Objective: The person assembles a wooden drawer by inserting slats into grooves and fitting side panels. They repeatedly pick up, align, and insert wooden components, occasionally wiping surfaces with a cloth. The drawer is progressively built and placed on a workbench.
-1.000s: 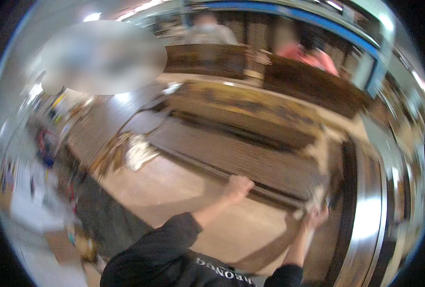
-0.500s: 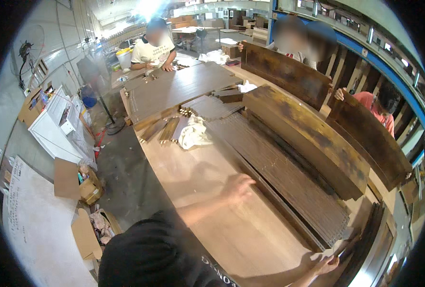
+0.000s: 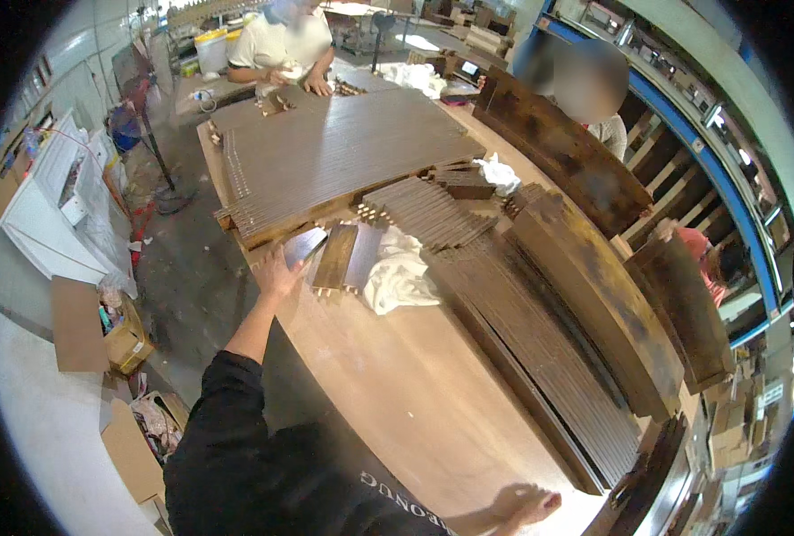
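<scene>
One workshop with a grey floor (image 3: 209,214) fills my remote view, a white cabinet (image 3: 58,201) standing apart from the near long edge of a pale table (image 3: 397,384). Broad ribbed slats (image 3: 343,143) cover the table's upper end, where a co-worker in a pale shirt (image 3: 276,45) leans in. Along the far long edge I see a thick stained beam (image 3: 593,299), with long slats (image 3: 540,330) on its near side; other people hold dark boards (image 3: 562,147) beyond it. A crumpled white cloth (image 3: 401,272) lies beside several short pieces (image 3: 334,257), near the broad slats' lower corner.

At the near long edge, the left hand (image 3: 277,275) curls its fingers at the leftmost short piece (image 3: 304,244); from here I cannot tell a firm grip from a touch. Over the lower end, the right hand (image 3: 540,507) is loosely half open, with nothing visible in it. My judgement: pinch that piece by its side edges, lift it clear of its neighbours before turning it, and spare its pegged-looking ends any knock.
</scene>
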